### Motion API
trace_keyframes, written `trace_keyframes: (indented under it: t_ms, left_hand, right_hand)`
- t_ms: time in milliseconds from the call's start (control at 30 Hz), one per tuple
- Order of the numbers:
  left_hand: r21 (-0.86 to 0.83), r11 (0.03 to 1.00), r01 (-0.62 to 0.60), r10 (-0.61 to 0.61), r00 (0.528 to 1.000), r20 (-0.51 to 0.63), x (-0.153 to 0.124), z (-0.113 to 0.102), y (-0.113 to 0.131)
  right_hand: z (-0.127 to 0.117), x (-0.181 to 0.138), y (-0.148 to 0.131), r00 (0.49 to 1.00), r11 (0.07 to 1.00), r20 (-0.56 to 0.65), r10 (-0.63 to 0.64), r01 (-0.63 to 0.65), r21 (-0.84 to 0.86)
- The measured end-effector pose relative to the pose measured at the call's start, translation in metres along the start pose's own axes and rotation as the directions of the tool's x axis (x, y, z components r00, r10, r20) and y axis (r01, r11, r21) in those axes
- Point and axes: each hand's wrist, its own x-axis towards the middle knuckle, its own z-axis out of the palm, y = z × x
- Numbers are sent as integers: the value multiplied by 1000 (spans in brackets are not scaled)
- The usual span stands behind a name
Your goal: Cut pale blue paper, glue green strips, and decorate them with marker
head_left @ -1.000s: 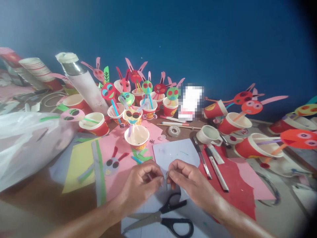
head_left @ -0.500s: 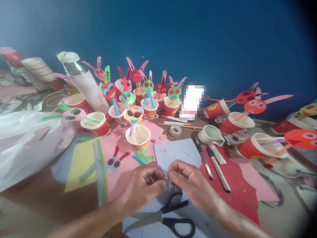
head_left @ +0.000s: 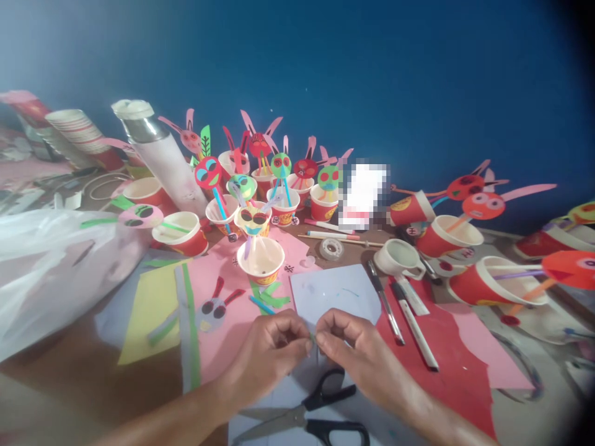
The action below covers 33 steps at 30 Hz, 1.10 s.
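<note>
My left hand (head_left: 269, 352) and my right hand (head_left: 357, 350) meet fingertip to fingertip low in the middle of the head view. Both are pinched on one tiny piece between them; a speck of green shows there, too small to name. They hover over a pale lilac sheet (head_left: 337, 291). Black-handled scissors (head_left: 316, 412) lie shut just below the hands. A red paper cup with a white inside (head_left: 260, 260) stands just beyond my left hand.
Several red paper cups with paper faces on straws (head_left: 260, 179) crowd the back. A tall white tube (head_left: 160, 158), stacked cups (head_left: 74, 133), a tape roll (head_left: 331, 249), pens (head_left: 413, 325), coloured paper sheets (head_left: 153, 310) and a plastic bag (head_left: 51, 260) lie around. A blue wall (head_left: 372, 74) stands behind.
The view has tilted slightly, so everything sits a little lower and rightward. My fingertips have drawn closer together over the lilac sheet, still pinching the tiny piece.
</note>
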Motion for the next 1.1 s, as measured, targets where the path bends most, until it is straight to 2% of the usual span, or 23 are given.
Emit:
trace_keyframes:
  t_ms: [167,367,633,733,867,933,1000,1100]
  left_hand:
    - [-18,1000,9,-9,1000,13,-1,0,1]
    - [-11,996,88,-88,996,27,-3,0,13]
    - [7,999,50,-50,999,-14,-4,1,3]
    - [27,1000,9,-9,1000,-2,-5,1,0]
    - [128,991,-37,36,999,4,-6,2,-2]
    - [168,986,-17,13,1000,22,-5,2,-3]
    - [184,983,11,-21,999,50,-5,1,-3]
    - [164,984,67,-78,995,65,-8,-1,2]
  right_hand:
    - [1,1,2,999,995,-42,-24,20,-97]
    - [2,0,4,996,980,-72,-52,37,-193]
    - [3,-2,13,997,978,-57,-54,41,-203]
    - [3,-6,16,981,938,-90,-173,136,-319]
    - [4,-13,15,943,826,-87,-322,235,-513]
    - [2,-16,13,948,816,-77,-310,224,-532]
    - [-6,-20,10,967,842,-68,-247,179,-508]
    - [-31,-31,6,989,881,-91,-118,63,-468]
